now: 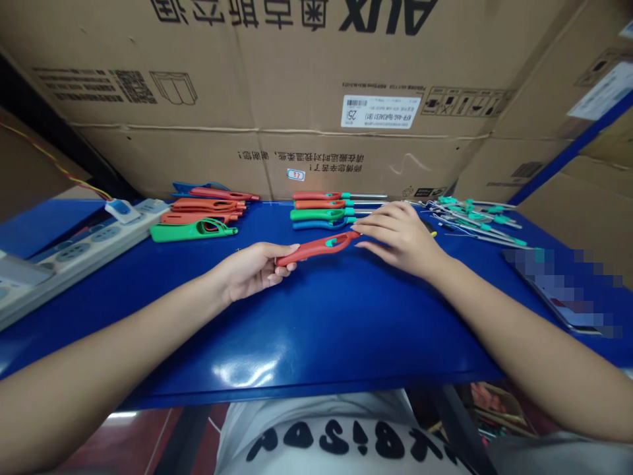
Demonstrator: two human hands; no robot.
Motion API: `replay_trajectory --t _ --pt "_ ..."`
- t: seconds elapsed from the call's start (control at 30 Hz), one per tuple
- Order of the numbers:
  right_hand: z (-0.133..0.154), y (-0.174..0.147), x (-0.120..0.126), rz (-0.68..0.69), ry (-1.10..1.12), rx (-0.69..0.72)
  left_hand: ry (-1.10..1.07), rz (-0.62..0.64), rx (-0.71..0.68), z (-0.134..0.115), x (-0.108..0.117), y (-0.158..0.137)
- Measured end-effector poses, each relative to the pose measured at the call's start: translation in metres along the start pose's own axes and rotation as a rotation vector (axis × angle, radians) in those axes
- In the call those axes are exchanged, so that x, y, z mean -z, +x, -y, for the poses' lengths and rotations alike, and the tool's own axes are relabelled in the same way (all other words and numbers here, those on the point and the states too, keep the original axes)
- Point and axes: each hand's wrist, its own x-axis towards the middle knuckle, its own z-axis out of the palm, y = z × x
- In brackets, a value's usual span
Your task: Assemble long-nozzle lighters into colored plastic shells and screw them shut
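The row of rod-fitted handles (312,215) on the worktop (316,330) has loose handles (185,231) to its left, a power strip (74,253) farther left, loose rods (466,207) to its right, a phone (558,293) farther right, a cardboard panel (291,72) behind it, and the held handle (311,250) before it.

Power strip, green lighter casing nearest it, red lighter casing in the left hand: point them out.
Power strip (89,243): head view, top face between two sockets.
Green lighter casing (180,231): head view, solid grip.
Red lighter casing (312,249): head view, middle of its body.
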Motion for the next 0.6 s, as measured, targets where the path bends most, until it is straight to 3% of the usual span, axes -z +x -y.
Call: replay_trajectory --t 0.13,0.23,0.3,0.37,0.47,0.6 --pt "0.009 0.001 -0.002 -0.045 0.015 0.058 0.070 0.070 0.002 0.001 0.001 -0.001" --pt "0.017 0.003 -0.004 -0.044 0.016 0.047 0.238 0.112 -0.037 0.002 0.002 -0.003" --pt "0.023 0.004 -0.006 -0.022 0.039 0.049 0.473 0.140 -0.112 0.004 0.001 -0.007" --pt "0.031 0.006 -0.009 0.007 0.069 0.061 0.824 0.134 -0.274 0.009 -0.002 -0.013" --pt "0.044 0.010 -0.011 0.045 0.099 0.084 1.395 0.005 -0.655 0.021 -0.008 -0.021" --pt "0.047 0.014 -0.006 0.102 0.093 0.071 1.727 -0.118 -0.718 0.029 -0.009 -0.023"
